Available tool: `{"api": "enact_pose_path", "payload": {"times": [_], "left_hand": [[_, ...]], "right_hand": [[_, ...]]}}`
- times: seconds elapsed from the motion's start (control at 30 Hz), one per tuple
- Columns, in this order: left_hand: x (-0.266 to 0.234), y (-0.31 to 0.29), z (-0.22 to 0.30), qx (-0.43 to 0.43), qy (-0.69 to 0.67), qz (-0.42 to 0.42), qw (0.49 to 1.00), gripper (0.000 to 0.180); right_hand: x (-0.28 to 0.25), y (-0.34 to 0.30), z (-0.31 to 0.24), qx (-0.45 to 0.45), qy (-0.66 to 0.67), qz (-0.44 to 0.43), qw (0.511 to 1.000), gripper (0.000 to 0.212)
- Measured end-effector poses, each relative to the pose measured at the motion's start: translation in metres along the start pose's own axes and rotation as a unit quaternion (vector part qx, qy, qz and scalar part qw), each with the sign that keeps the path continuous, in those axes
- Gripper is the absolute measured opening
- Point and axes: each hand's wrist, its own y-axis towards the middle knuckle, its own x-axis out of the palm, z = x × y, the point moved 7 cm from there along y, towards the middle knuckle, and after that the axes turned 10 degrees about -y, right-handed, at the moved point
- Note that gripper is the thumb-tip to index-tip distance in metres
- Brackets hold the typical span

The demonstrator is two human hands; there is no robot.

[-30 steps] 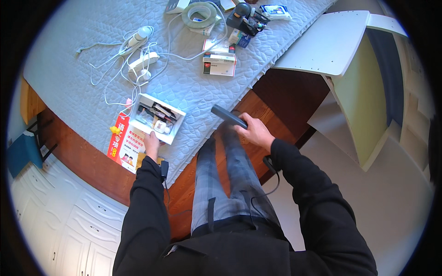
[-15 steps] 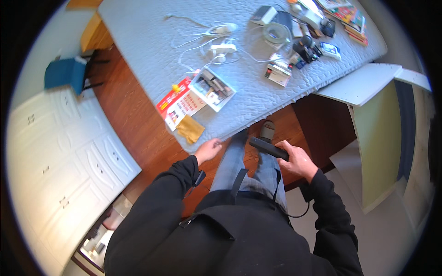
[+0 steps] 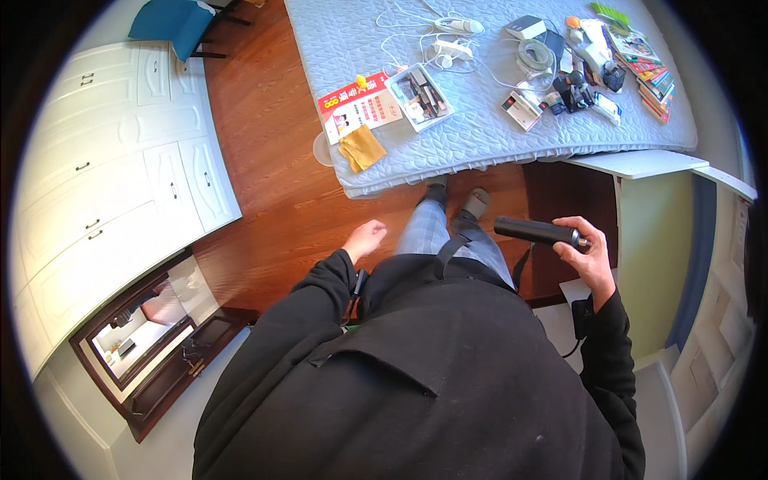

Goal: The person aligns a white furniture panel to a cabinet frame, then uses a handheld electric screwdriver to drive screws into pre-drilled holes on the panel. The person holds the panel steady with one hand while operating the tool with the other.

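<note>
My right hand (image 3: 590, 256) is closed round one end of a black cylinder (image 3: 532, 230), which it holds out level over the floor, pointing left. A small metallic part shows at the gripped end; I cannot tell what kind of thing it is. My left hand (image 3: 366, 241) hangs over the wooden floor, its fingers loosely curled together with nothing visible in them. Beyond the hands is a bed with a pale blue quilted cover (image 3: 432, 154). On its near left corner lie a folded mustard-yellow cloth (image 3: 362, 148), a red and white book (image 3: 352, 110) and a white box of small items (image 3: 446, 117).
Farther back on the bed are white cords with a power strip (image 3: 453, 50), a roll of clear tape (image 3: 536, 58), and several books (image 3: 658, 90). White cabinets (image 3: 120, 160) line the left, near a blue chair (image 3: 170, 28). A dark-framed mirror (image 3: 132, 376) stands lower left; a white board (image 3: 640, 162) juts out right.
My right hand has moved right with the black cylinder, which is now more level. My left hand is now farther from the bed's edge. The view has shifted and turned.
</note>
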Motion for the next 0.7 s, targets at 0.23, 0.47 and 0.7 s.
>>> {"api": "enact_pose_path", "payload": {"times": [0.23, 0.47, 0.7], "left_hand": [[-0.013, -0.015, -0.043, -0.015, 0.052, -0.023, 0.998, 0.037], [-0.026, 0.009, 0.034, 0.043, 0.082, -0.008, 0.996, 0.040], [-0.010, 0.027, 0.097, 0.155, 0.041, -0.027, 0.987, 0.040]], "right_hand": [[-0.029, -0.016, 0.009, -0.062, 0.059, 0.212, 0.974, 0.026], [-0.043, -0.026, 0.013, -0.080, 0.207, 0.216, 0.951, 0.012], [-0.036, -0.036, 0.055, 0.069, 0.221, 0.244, 0.942, 0.027]]}}
